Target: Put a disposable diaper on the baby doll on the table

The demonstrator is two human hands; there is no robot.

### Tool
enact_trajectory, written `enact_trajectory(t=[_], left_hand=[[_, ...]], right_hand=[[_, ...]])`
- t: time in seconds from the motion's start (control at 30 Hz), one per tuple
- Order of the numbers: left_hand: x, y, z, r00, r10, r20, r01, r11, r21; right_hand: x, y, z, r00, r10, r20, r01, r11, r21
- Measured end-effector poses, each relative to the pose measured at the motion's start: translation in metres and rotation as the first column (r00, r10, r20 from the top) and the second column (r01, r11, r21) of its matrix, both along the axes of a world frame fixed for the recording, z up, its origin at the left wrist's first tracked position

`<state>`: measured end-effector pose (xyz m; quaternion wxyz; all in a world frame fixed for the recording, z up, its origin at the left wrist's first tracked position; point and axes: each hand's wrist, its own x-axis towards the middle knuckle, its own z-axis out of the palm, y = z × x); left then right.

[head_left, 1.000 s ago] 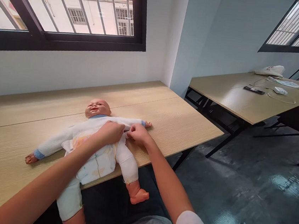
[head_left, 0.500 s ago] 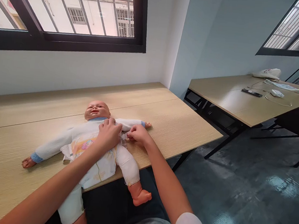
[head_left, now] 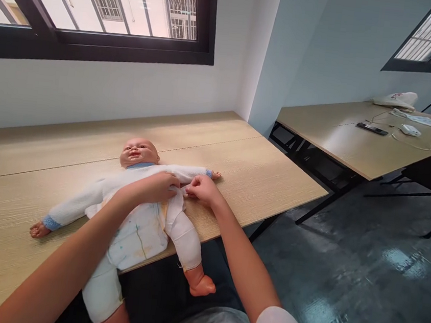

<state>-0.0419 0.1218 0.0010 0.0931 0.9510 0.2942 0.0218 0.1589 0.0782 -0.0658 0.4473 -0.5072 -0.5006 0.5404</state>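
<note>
A baby doll (head_left: pixel 139 153) in a white top with blue cuffs lies face up on the wooden table, its legs hanging over the near edge. Round its hips is a white printed diaper (head_left: pixel 138 238). My left hand (head_left: pixel 161 186) lies across the doll's belly, fingers curled onto the diaper's upper side edge; the fingertips are partly hidden. Close beside it, my right hand (head_left: pixel 203 188) pinches a white diaper tab (head_left: pixel 182 191) at the doll's hip, just below its outstretched arm.
The table (head_left: pixel 268 172) runs up to the wall under a barred window (head_left: pixel 119 7). Across a gap stands a second table (head_left: pixel 329 137) holding a black phone (head_left: pixel 372 128), a white charger (head_left: pixel 410 130) with a cable, a cloth (head_left: pixel 422 119) and a white bag (head_left: pixel 395 99).
My left hand has turned and slid to the right, from the diaper's front to its side edge. My right hand has shifted slightly up, still pinching the tab. The view has tilted a little.
</note>
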Motion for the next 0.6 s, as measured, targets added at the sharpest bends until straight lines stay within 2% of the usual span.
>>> enact_trajectory(t=[0.1,0.3,0.37,0.47,0.6], left_hand=[[0.001,0.009,0.007,0.988,0.028,-0.153,-0.042,0.996,-0.084],[0.008,0.007,0.018,0.995,-0.079,-0.056,0.07,0.989,-0.133],[0.009,0.005,0.017,0.993,-0.101,-0.059,0.092,0.987,-0.135],[0.01,0.004,0.009,0.99,-0.108,-0.088,0.104,0.993,-0.05],[0.013,0.004,-0.004,0.986,-0.061,-0.155,0.07,0.996,0.052]], right_hand=[[0.0,0.001,-0.003,1.0,-0.018,-0.006,0.017,1.0,-0.005],[0.001,-0.002,-0.005,0.999,-0.039,0.004,0.039,0.999,-0.013],[0.0,-0.001,-0.007,0.999,-0.039,0.012,0.04,0.999,-0.016],[0.0,0.002,-0.011,0.999,-0.039,0.023,0.04,0.999,-0.019],[0.0,0.003,-0.011,0.999,-0.038,0.031,0.039,0.999,-0.025]])
